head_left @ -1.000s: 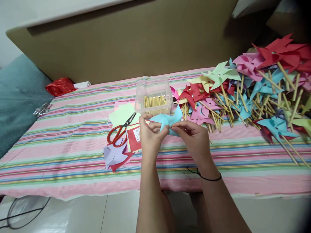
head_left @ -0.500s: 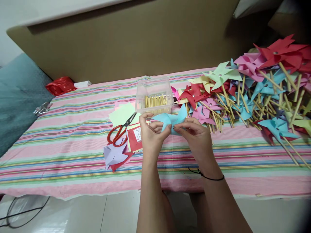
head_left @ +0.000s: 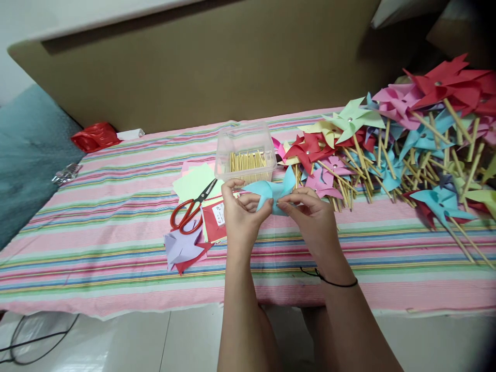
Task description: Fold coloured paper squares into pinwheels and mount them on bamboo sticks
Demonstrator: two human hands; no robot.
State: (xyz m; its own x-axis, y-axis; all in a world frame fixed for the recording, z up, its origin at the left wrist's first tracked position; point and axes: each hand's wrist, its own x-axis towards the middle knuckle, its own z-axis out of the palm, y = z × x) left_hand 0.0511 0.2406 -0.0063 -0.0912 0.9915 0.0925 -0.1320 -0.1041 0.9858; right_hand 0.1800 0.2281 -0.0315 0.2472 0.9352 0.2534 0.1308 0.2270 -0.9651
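The fingers of the left hand (head_left: 244, 214) grip a folded piece of blue paper (head_left: 267, 191). The fingers of the right hand (head_left: 315, 217) are pinched together at its right side; anything tiny between them is too small to see. The blue paper is held up over the middle of the striped cloth (head_left: 116, 217). Just behind is a clear box (head_left: 248, 138) with short sticks (head_left: 248, 163) in it. Left of the hands, red scissors (head_left: 196, 201) lie on colored papers (head_left: 182, 247). Lots of pinwheels (head_left: 391, 173) fill the cloth's right end. A red bag (head_left: 95, 137) sits by its back left corner.
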